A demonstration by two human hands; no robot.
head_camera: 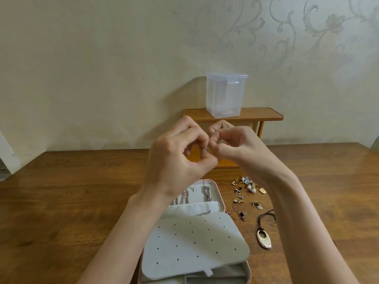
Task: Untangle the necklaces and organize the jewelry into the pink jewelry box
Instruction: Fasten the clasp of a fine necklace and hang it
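Glossy wooden table (82, 191) — thin chain (203, 184) pinched.

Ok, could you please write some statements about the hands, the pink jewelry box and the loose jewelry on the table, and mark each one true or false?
1. Both hands, left hand and right hand, are raised above the brown wooden table and pinch a small metal piece between them. True.
2. The pink jewelry box is closed. False: it lies open, with its grey perforated panel showing.
3. The small loose earrings and rings lie to the right of the box. True.
4. The beige oval pendant on a dark cord is inside the box. False: it lies on the table, right of the box.
5. The clear plastic container lies on its side. False: it stands upright on a small wooden shelf.
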